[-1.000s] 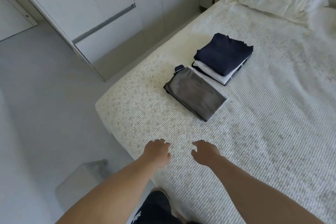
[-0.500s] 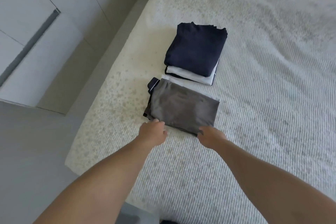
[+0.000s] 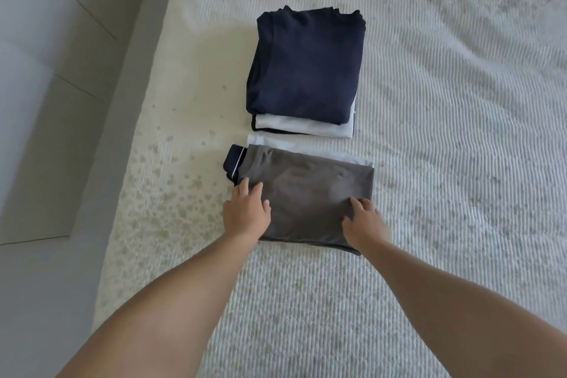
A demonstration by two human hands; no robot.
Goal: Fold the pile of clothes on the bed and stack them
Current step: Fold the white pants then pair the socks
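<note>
Two bare hands have just come to rest on the nearer of two clothing stacks, where half a second ago they only touched its near edge and a second ago hovered short of it over the bedspread. From the left: grey floor tiles [image 3: 46, 138] run beside the bed [image 3: 460, 163], whose white textured cover fills most of the view. The left hand [image 3: 247, 212] lies on the left near corner of the folded grey garment [image 3: 306, 193], fingers straight and spread, pressing flat rather than gripping. That grey piece tops a low stack; a navy item with white piping [image 3: 233, 161] peeks out at its left end, and a white layer [image 3: 306, 147] shows along its far edge. The right hand [image 3: 363, 221] rests on the grey garment's right near corner, fingers loosely extended, not clenched. Just beyond, slightly apart, sits the taller stack, a folded navy garment [image 3: 306, 64] over white [image 3: 306, 127]. No loose clothes are in view, so folding looks finished; the hands seem placed to smooth this stack or lift it onto the other.
</note>
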